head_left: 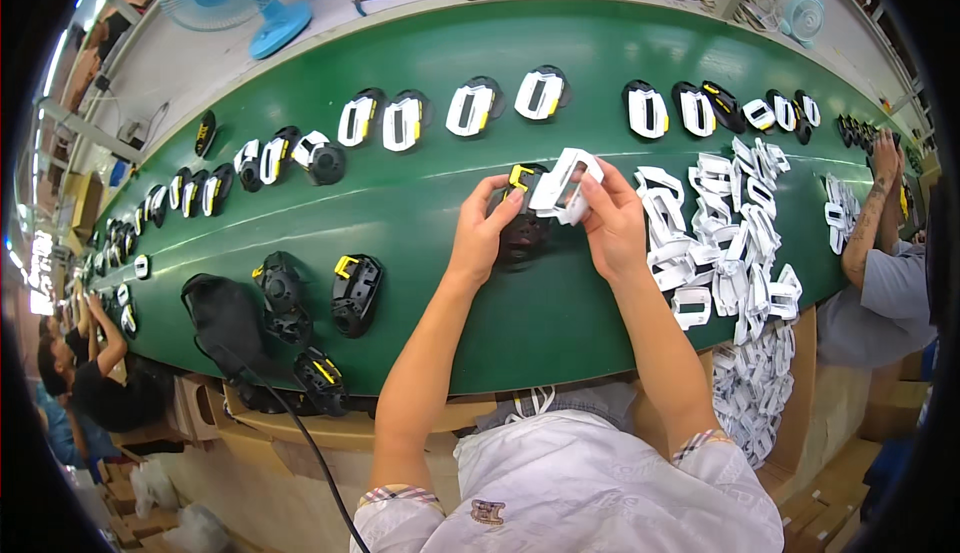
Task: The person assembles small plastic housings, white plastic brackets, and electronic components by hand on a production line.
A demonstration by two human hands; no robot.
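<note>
Over the middle of the green table, my left hand (pixel 480 233) grips a black plastic housing (pixel 524 238) with a yellow part at its top. My right hand (pixel 614 225) pinches a white plastic frame (pixel 553 191) with a long opening, tilted beside the housing and overlapping its edge. Whether the two parts touch I cannot tell. Right of my right hand lies a heap of loose white frames (pixel 735 228). To the left of my left forearm rest a black housing with a yellow clip (pixel 355 295) and another black housing (pixel 283 283).
Rows of black housings with white frames fitted (pixel 470 108) line the green table (pixel 420 183). A black pouch-like item (pixel 220 318) and a cable (pixel 310 443) are at the near left. More white frames fill a box (pixel 755 393) below the edge. Other people work at both ends.
</note>
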